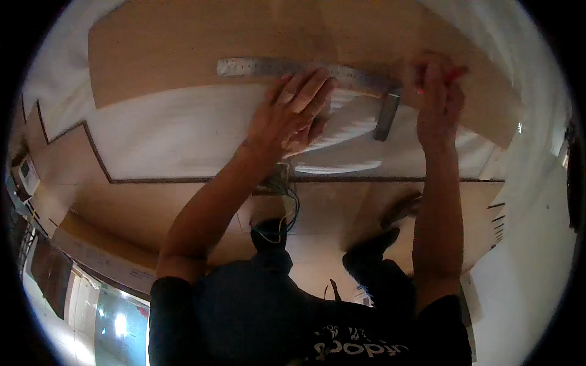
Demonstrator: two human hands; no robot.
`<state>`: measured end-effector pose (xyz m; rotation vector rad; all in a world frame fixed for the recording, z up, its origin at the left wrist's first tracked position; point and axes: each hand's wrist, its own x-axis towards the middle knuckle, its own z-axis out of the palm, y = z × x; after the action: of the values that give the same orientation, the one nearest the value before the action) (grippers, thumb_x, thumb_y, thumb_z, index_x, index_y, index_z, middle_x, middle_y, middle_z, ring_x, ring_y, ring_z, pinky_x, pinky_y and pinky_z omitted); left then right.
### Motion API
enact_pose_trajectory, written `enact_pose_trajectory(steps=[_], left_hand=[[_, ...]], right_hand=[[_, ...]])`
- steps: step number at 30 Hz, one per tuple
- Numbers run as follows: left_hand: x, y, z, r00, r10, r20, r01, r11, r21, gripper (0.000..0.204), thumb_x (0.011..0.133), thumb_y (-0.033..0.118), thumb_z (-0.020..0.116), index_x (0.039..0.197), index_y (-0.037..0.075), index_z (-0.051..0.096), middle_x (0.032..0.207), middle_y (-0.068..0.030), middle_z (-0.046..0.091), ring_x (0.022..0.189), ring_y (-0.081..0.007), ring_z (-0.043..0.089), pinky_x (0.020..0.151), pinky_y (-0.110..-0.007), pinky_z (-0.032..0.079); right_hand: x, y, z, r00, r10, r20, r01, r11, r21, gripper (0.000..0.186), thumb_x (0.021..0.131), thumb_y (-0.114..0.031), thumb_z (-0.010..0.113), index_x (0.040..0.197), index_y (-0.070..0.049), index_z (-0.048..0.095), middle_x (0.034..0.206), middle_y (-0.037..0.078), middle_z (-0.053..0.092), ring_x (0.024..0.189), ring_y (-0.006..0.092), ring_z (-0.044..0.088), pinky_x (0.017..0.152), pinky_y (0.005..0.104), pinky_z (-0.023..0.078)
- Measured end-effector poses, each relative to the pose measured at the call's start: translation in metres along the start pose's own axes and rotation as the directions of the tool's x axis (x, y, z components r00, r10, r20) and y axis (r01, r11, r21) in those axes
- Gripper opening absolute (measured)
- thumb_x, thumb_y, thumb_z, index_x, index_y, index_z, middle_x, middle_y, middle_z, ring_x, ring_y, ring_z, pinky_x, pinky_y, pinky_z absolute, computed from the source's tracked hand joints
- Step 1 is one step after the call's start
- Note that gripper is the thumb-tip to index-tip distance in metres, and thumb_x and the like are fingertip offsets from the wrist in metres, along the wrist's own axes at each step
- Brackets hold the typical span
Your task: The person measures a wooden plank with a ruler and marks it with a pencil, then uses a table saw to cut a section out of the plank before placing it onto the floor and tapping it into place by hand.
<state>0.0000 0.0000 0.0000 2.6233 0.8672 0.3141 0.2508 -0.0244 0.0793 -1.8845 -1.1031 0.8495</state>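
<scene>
A long, light wood-coloured plank (183, 36) spans the far side. Along its near edge lies a metal try square, its ruled blade (244, 66) flat on the board and its darker stock (386, 116) pointing back toward me. My left hand (296, 110) is closed over the middle of the blade, pinning it to the plank's edge, with the thumb on the near side. To the right of the stock, my right hand (438, 91) is closed around a slim red marking tool (455, 74); its tip is blurred and hard to make out.
White sheeting (171, 131) lies between the plank and the laid floorboards (146, 198), which end in a dark stepped edge. Loose wires (293, 207) rise from an opening by my left foot. A round dark object (400, 210) is near my right foot. A long carton (101, 253) sits at left.
</scene>
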Motion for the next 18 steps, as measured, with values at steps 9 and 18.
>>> enact_pose_trajectory(steps=[9, 18], left_hand=[[0.001, -0.003, 0.005, 0.999, 0.016, -0.043, -0.018, 0.999, -0.043, 0.069, 0.082, 0.039, 0.071, 0.144, 0.015, 0.051, 0.155, -0.0032, 0.037, 0.139, -0.0235, 0.039, 0.111, -0.045, 0.036], [0.002, 0.0, 0.002, 1.0, 0.0, -0.023, 0.0, 1.0, -0.015, 0.071, 0.081, 0.041, 0.07, 0.145, 0.018, 0.05, 0.155, -0.0015, 0.038, 0.141, -0.0209, 0.037, 0.112, -0.042, 0.036]], right_hand=[[0.0, -0.008, 0.061, 0.984, -0.048, 0.171, 0.032, 0.995, 0.1, 0.024, 0.099, -0.026, 0.063, 0.106, -0.003, 0.064, 0.089, 0.01, 0.066, 0.076, 0.0162, 0.064, 0.069, 0.0307, 0.053], [0.003, -0.012, 0.06, 0.966, -0.112, 0.232, 0.13, 0.989, -0.065, 0.018, 0.096, -0.021, 0.066, 0.102, -0.004, 0.064, 0.089, 0.01, 0.067, 0.075, 0.0191, 0.066, 0.067, 0.0321, 0.053]])
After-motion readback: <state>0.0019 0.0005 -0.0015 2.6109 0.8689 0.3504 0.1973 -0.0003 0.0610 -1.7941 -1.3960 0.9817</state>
